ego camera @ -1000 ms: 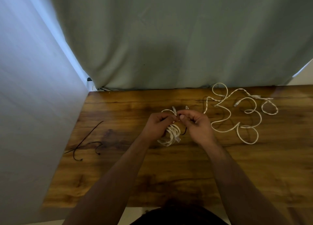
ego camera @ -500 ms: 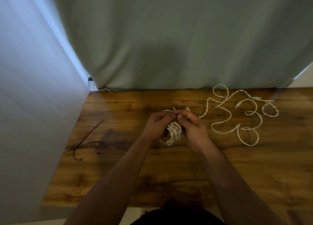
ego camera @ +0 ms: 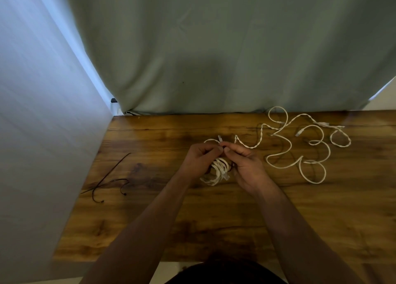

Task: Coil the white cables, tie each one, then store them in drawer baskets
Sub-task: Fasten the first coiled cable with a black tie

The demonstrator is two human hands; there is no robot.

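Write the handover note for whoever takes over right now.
Left hand and right hand: both shut on the coiled white cable at table centre, fingertips pinching at its top; whether the tie is finished cannot be told.
Loose white cables: uncoiled, sprawled to the right on the wooden table.
Dark ties: lying at the left.
Left: finish this tie, coil and tie the rest, store them. No drawer baskets in view.

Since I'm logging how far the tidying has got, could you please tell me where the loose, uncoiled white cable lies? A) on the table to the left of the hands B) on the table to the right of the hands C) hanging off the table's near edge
B: the loose white cable sprawls in loops on the table, right of both hands, which hold the coiled bundle.
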